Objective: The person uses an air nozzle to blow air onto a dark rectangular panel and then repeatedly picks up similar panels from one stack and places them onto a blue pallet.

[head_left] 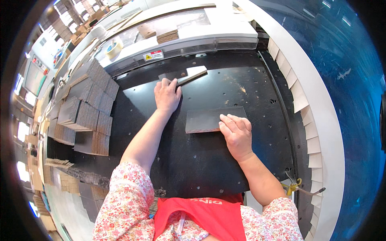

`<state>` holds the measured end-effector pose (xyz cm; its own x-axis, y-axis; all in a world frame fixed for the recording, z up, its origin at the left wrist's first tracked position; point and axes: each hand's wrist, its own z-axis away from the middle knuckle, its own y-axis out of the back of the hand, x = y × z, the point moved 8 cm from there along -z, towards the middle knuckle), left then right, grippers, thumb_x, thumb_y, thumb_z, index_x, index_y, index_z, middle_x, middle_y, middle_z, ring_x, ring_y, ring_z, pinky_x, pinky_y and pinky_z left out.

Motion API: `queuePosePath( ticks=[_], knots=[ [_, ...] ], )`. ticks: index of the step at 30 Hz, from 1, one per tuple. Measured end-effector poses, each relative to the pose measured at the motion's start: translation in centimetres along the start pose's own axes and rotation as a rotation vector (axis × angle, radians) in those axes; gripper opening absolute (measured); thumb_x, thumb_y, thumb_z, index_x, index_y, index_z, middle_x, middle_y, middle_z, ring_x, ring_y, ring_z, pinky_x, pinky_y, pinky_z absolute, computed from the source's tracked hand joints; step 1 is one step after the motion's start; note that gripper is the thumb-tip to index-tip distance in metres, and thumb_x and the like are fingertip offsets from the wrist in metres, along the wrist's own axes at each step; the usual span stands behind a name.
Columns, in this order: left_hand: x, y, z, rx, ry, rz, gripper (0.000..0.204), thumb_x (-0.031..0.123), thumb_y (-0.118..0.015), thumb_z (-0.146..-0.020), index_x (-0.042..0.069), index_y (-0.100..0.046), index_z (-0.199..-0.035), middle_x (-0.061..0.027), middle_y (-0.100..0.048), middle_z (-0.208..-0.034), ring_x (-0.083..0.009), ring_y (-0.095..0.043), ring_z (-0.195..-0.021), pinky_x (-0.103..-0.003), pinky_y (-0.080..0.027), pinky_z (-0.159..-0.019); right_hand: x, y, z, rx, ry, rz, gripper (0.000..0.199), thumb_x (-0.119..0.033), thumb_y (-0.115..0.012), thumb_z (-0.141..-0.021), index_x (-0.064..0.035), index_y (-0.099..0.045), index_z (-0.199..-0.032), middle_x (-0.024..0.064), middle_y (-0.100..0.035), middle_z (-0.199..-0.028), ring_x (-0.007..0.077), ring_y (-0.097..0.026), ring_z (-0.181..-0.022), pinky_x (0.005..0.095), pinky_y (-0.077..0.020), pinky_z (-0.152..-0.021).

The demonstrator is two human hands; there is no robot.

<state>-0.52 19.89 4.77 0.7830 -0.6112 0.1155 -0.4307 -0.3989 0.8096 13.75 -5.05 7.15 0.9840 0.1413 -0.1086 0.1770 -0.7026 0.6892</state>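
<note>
My right hand (237, 134) lies spread flat on the near corner of the dark rectangular board (215, 119); pushed unevenly, it could skew on the black perforated surface (201, 160). Beyond, my left hand (167, 95) presses, fingers together, a thin dark strip (183, 75) that might slip toward the white machine edge (193, 42).

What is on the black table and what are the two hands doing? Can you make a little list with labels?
Table: black work table with small holes
Left hand: left hand flat on a dark strip near the machine
Right hand: right hand resting on a flat dark board
Left side: stacks of brown cardboard pieces
Far side: white machine, roll of tape
</note>
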Motion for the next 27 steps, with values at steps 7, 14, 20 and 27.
queuePosePath(
  ticks=[7, 14, 20, 27],
  knots=[
    [-1.4, 5.8, 7.4, 0.062, 0.007, 0.065, 0.022, 0.018, -0.073, -0.081, 0.012, -0.073, -0.102, -0.0058, -0.057, -0.095, -0.0273, -0.056, -0.093, -0.042, -0.045, -0.084, -0.5, 0.9, 0.5, 0.033, 0.047, 0.065, 0.019, -0.015, -0.066, -0.081, -0.0129, -0.071, -0.099, -0.0013, -0.069, -0.115, 0.0159, -0.062, -0.108, 0.0368, -0.0422, -0.097],
    [-2.7, 7.2, 10.6, 0.042, 0.101, 0.17, 0.028, 0.014, -0.071, -0.085, 0.009, -0.071, -0.112, -0.0142, -0.06, -0.124, -0.0346, -0.054, -0.118, -0.043, -0.045, -0.102, 0.1, 2.2, 1.0, 0.027, 0.042, 0.21, 0.02, -0.015, -0.065, -0.082, -0.0127, -0.07, -0.101, -0.0022, -0.069, -0.11, 0.014, -0.062, -0.106, 0.036, -0.0424, -0.096],
    [-2.3, 7.4, 10.6, 0.03, 0.133, 0.199, 0.03, 0.015, -0.071, -0.084, 0.011, -0.071, -0.113, -0.0106, -0.059, -0.126, -0.0314, -0.052, -0.122, -0.042, -0.045, -0.102, 5.3, 0.7, -0.2, -0.031, -0.011, 0.306, 0.025, -0.015, -0.059, -0.085, -0.0097, -0.068, -0.108, 0.0011, -0.067, -0.112, 0.0173, -0.062, -0.109, 0.0361, -0.0441, -0.096],
    [-2.4, 8.0, 10.5, 0.026, 0.168, 0.258, 0.026, 0.011, -0.07, -0.085, 0.008, -0.072, -0.111, -0.0128, -0.061, -0.125, -0.0329, -0.054, -0.12, -0.042, -0.045, -0.102, 13.8, -3.5, -5.0, -0.06, 0.001, 0.28, 0.017, -0.011, -0.056, -0.086, -0.0076, -0.065, -0.099, 0.0055, -0.069, -0.109, 0.0224, -0.066, -0.104, 0.0373, -0.0482, -0.094]
  ],
)
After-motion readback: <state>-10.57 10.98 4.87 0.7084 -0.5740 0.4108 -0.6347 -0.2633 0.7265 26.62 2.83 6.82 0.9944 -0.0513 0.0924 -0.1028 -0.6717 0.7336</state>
